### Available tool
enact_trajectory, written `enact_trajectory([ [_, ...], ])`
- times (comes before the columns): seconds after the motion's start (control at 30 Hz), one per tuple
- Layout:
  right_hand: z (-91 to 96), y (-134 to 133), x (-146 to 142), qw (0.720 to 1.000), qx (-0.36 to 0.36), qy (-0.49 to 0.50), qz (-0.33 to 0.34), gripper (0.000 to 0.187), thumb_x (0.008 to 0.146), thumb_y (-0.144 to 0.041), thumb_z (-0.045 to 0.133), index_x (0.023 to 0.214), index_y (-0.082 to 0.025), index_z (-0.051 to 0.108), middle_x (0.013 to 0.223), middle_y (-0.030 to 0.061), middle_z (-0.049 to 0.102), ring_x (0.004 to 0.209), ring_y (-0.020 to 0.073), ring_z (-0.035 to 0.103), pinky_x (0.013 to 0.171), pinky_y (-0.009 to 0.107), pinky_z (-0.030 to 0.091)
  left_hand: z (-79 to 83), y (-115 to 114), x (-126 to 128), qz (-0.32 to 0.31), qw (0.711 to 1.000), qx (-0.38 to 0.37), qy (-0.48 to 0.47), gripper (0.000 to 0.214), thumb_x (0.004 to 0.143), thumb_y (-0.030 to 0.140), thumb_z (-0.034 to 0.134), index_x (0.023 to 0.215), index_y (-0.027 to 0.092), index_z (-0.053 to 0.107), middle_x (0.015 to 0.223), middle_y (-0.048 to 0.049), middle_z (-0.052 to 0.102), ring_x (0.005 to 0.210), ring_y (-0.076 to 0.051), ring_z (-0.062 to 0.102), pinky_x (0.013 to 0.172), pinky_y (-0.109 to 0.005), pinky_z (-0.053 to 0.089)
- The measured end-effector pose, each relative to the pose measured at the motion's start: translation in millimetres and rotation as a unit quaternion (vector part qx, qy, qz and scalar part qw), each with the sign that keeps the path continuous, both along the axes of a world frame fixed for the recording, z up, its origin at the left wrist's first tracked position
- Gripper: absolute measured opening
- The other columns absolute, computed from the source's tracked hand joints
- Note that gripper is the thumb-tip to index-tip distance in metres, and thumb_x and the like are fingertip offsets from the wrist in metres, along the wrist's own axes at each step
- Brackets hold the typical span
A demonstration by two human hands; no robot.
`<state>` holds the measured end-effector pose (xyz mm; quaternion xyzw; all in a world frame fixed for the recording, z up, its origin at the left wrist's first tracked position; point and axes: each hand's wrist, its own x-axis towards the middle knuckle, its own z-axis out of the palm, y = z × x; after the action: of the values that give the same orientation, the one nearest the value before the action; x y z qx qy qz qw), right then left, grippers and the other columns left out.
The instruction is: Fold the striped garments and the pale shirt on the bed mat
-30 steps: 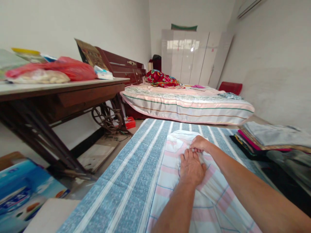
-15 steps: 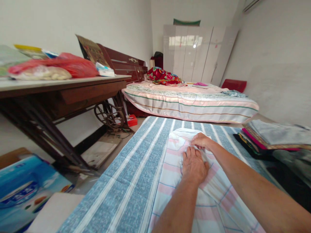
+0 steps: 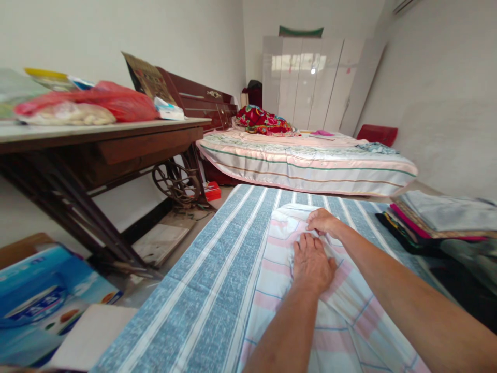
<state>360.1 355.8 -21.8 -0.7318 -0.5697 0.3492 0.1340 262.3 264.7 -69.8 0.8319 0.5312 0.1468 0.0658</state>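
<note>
A long folded cloth (image 3: pixel 272 285), white with pink bands and thin blue lines, lies on the blue-and-white striped sheet (image 3: pixel 202 280); whether it is a garment I cannot tell. My left hand (image 3: pixel 312 261) rests palm down on its middle, fingers stretched forward over the fabric. Just beyond, near the far end of the cloth, my right hand (image 3: pixel 323 223) has its fingers curled together and pinches a bit of the fabric. Creases run from beneath both hands toward me. Part of the cloth is hidden under my forearms.
On the right is a stack of folded clothes (image 3: pixel 438 217). A sewing-machine table (image 3: pixel 116 135) with bags on it stands at left, above a blue carton (image 3: pixel 50 305). Beyond the sheet is a bed (image 3: pixel 310 166), with a wardrobe (image 3: pixel 303 88) behind.
The view has shifted very slightly. Both hands keep nearly the same place on the cloth, and the cloth looks unchanged.
</note>
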Motion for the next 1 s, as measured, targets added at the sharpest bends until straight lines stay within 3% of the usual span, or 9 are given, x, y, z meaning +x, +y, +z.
enact_trajectory([
  [0.43,0.1,2,-3,0.999,-0.002,-0.033,-0.004,0.030,0.088,-0.034,0.055,0.111,-0.015,0.055,0.108,0.0059,0.058,0.089,0.0167,0.059,0.075,0.036,0.052,4.9,-1,0,0.003,1.000,-0.013,0.020,0.063,0.084,0.048,0.038,0.134,0.008,0.037,0.143,-0.0166,0.033,0.134,-0.030,0.022,0.109,-0.048,0.020],
  [0.73,-11.9,12,3,0.993,0.002,-0.109,0.051,0.031,0.088,-0.035,0.054,0.112,-0.016,0.055,0.112,0.0065,0.057,0.094,0.0186,0.058,0.079,0.038,0.050,1.2,-1,1,0.010,0.999,-0.030,0.013,0.070,0.084,0.051,0.035,0.139,0.009,0.032,0.150,-0.0138,0.023,0.138,-0.029,0.014,0.110,-0.047,0.017],
  [1.0,-8.7,23,-1,0.982,0.001,-0.163,0.092,0.028,0.088,-0.036,0.055,0.108,-0.016,0.058,0.109,0.0051,0.059,0.092,0.0182,0.059,0.078,0.037,0.050,1.2,2,2,0.004,0.998,-0.060,0.020,0.070,0.084,0.053,0.031,0.142,0.014,0.031,0.152,-0.0062,0.020,0.139,-0.030,0.010,0.111,-0.049,0.014],
])
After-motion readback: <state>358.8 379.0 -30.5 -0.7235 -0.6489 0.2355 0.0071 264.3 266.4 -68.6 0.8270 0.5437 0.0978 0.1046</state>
